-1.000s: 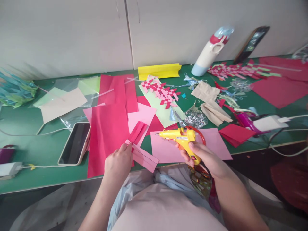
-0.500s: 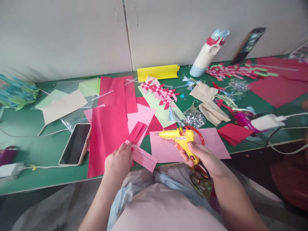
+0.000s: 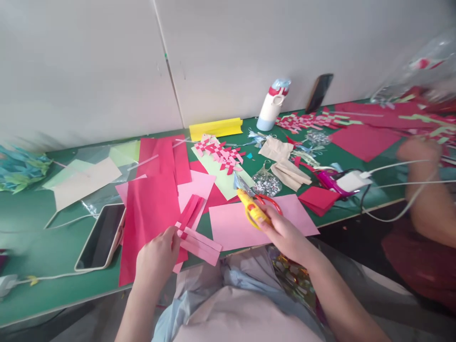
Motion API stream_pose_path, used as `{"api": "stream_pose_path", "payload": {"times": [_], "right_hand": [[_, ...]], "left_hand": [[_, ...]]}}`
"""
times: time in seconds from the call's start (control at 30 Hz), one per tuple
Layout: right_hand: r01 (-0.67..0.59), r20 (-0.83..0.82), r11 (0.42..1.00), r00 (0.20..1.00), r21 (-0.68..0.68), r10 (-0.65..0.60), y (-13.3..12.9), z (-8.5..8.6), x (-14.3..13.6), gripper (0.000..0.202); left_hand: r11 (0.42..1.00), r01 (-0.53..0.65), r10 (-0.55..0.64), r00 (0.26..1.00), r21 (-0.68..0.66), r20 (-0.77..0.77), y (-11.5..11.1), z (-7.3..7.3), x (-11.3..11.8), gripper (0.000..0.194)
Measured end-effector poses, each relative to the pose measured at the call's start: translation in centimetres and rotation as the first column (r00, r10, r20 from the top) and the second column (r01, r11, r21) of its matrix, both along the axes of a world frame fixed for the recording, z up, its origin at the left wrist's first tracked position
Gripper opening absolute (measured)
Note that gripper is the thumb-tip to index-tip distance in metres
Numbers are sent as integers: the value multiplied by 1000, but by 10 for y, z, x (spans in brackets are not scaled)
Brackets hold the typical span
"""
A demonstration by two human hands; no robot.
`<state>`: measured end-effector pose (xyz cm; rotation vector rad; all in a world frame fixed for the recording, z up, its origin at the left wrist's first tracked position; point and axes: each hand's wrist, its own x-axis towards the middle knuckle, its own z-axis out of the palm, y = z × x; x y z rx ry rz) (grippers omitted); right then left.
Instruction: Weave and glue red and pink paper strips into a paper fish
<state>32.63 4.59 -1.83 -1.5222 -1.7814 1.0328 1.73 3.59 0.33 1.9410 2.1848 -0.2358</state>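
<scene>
Left hand (image 3: 156, 256) at the near worktop (image 3: 46, 218) edge, fingers pinched on crossed pink strips (image 3: 194, 232) over red paper (image 3: 149, 209). Right hand (image 3: 285, 235) closed round a yellow glue gun (image 3: 252, 209), nozzle aimed away, above a pink sheet (image 3: 231, 225). Scissors (image 3: 269, 202) just behind. Phone (image 3: 101, 235) left. Another person's arm (image 3: 423, 190) far right.

A yellow glue gun (image 3: 252, 209) is gripped nozzle-up beside crossed pink paper strips (image 3: 194, 232) at the table edge.
</scene>
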Motion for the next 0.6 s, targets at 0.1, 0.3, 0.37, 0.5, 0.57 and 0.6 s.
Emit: {"api": "stream_pose_path", "payload": {"times": [0.1, 0.3, 0.37, 0.5, 0.57, 0.6], "right_hand": [[-135, 334, 976, 940, 173, 70, 3, -6, -4, 36], [-350, 737, 892, 675, 288, 27, 11, -10, -17, 26], [-361, 779, 892, 627, 273, 16, 14, -9, -20, 30], [-327, 796, 920, 605, 216, 28, 16, -7, -21, 36], [-312, 791, 925, 612, 218, 20, 15, -7, -20, 36], [-316, 788, 920, 616, 231, 14, 15, -8, -20, 36]], "left_hand": [[1000, 4, -5, 1000, 9, 11, 0, 2, 2, 35], [1000, 1, -2, 1000, 15, 7, -4, 6, 8, 35], [1000, -1, 1, 1000, 16, 17, -6, 7, 9, 36], [1000, -9, 9, 1000, 19, 30, -9, 7, 11, 36], [1000, -10, 9, 999, 30, 35, -11, 7, 11, 36], [999, -10, 8, 999, 34, 40, -12, 8, 10, 36]]}}
